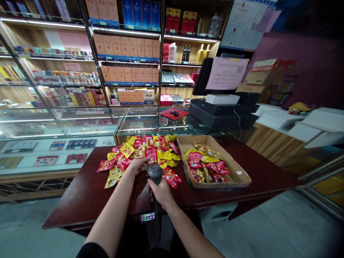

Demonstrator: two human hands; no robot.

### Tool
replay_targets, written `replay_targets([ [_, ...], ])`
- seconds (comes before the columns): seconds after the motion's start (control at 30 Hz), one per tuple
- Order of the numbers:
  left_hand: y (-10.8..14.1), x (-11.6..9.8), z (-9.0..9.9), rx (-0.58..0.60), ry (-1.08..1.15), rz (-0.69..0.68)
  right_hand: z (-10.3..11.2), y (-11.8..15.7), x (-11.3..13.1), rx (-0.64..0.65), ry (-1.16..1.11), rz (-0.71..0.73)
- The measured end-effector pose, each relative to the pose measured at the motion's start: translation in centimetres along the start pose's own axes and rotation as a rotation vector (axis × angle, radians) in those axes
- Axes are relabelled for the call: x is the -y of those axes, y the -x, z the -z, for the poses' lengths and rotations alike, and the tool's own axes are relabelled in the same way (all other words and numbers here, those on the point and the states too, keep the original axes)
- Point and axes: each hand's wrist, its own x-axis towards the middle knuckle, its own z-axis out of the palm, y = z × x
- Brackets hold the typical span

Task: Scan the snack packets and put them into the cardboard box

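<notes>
My left hand is closed on the edge of a red snack packet, which stands up in front of the pile. In my right hand is a dark handheld barcode scanner, its head close to that packet. A pile of red, yellow and gold snack packets lies on the table just beyond both hands. To the right of the pile, a shallow cardboard box holds several more packets of the same kinds.
The dark red wooden table meets a glass display counter at the back. A monitor stands on a black base at the right rear, near a mouse on a red mat. White boxes sit farther right.
</notes>
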Motion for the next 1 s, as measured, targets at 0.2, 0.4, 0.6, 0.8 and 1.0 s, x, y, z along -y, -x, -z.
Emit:
replay_targets([
  [0.2,0.4,-0.2,0.0,0.009,0.038,0.029,1.1,-2.0,0.8,-0.105,-0.102,0.101],
  [0.4,1.3,0.3,0.0,0.110,0.027,0.022,3.0,-5.8,3.9,-0.232,-0.230,0.066],
  [0.6,2.1,0.1,-0.7,0.188,0.008,0.004,3.8,-7.2,6.2,-0.098,-0.368,-0.163],
  [0.8,1.1,-2.9,-5.3,0.196,-0.019,0.013,7.4,-8.7,8.7,-0.148,-0.412,-0.137],
  [1.0,-2.0,-6.3,-13.7,0.244,-0.102,0.004,14.4,-10.8,12.5,-0.234,-0.445,-0.060],
])
